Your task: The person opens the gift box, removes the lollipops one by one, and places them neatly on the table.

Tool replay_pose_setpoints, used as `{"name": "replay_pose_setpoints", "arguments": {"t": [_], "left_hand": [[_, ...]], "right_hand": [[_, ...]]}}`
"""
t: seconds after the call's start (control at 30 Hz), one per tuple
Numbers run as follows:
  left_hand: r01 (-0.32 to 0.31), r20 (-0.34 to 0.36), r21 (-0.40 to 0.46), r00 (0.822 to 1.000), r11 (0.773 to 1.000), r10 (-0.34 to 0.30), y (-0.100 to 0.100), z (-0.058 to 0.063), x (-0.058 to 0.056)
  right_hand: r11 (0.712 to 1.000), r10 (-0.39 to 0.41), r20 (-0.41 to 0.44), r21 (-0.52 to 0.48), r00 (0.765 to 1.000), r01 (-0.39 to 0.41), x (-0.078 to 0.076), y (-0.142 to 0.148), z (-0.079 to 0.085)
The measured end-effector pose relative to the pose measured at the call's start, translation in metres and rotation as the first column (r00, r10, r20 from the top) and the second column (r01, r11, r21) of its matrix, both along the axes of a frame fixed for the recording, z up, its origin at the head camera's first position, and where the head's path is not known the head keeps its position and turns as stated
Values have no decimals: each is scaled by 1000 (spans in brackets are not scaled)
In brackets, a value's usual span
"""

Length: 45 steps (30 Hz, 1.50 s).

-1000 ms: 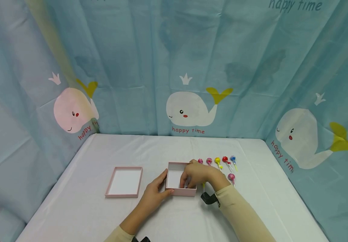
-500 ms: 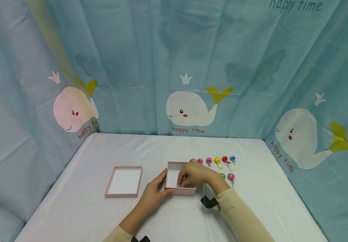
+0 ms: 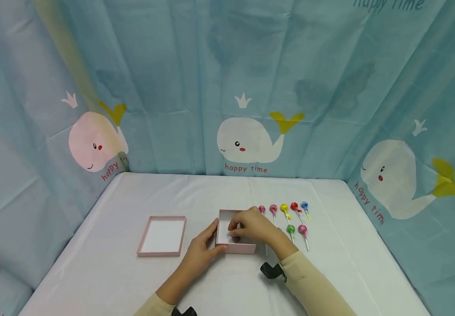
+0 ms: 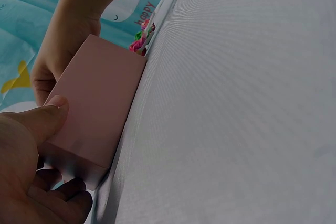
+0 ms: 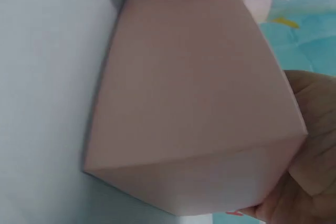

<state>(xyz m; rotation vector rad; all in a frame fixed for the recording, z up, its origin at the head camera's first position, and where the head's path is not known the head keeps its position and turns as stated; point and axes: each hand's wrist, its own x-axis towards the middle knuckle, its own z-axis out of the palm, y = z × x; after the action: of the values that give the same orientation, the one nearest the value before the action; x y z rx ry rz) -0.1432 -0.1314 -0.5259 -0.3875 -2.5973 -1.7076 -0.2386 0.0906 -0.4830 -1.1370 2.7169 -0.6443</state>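
Observation:
My left hand grips the left front corner of an open pink box. Its thumb lies on the front wall and the other fingers go round the left side. Inside the box is my right hand, reaching over the right wall with curled fingers. A small dark round thing shows just under its thumb; whether the fingers pinch it I cannot tell. Both wrist views show the pink box walls from outside, which hide the right fingertips. In the left wrist view, the left thumb presses on the box.
A shallow pink lid, white inside, lies left of the box. Several wrapped lollipops stand in rows to the right, among them a yellow lollipop, a blue lollipop and a green lollipop. A white stick shows below the right wrist.
My right hand has shifted left and slightly up inside the box, with its fingertips lifted. The green lollipop has come into view from behind the wrist. The left hand keeps its grip.

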Motion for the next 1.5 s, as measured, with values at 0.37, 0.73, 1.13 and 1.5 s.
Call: {"name": "replay_pose_setpoints", "arguments": {"t": [0.37, 0.73, 1.13, 1.5], "left_hand": [[9, 19, -13, 1000, 1000, -9, -1, 1, 1], [2, 35, 9, 999, 1000, -3, 0, 2, 2], [-13, 19, -16, 1000, 1000, 13, -1, 3, 1], [-10, 17, -27, 1000, 1000, 10, -1, 0, -1]], "right_hand": [[990, 118, 142, 65, 983, -128, -6, 6, 10], [991, 61, 32, 116, 998, -64, -5, -5, 3], [994, 10, 12, -106, 1000, -9, -4, -2, -1], [968, -73, -60, -246, 996, 56, 0, 6, 9]]}}
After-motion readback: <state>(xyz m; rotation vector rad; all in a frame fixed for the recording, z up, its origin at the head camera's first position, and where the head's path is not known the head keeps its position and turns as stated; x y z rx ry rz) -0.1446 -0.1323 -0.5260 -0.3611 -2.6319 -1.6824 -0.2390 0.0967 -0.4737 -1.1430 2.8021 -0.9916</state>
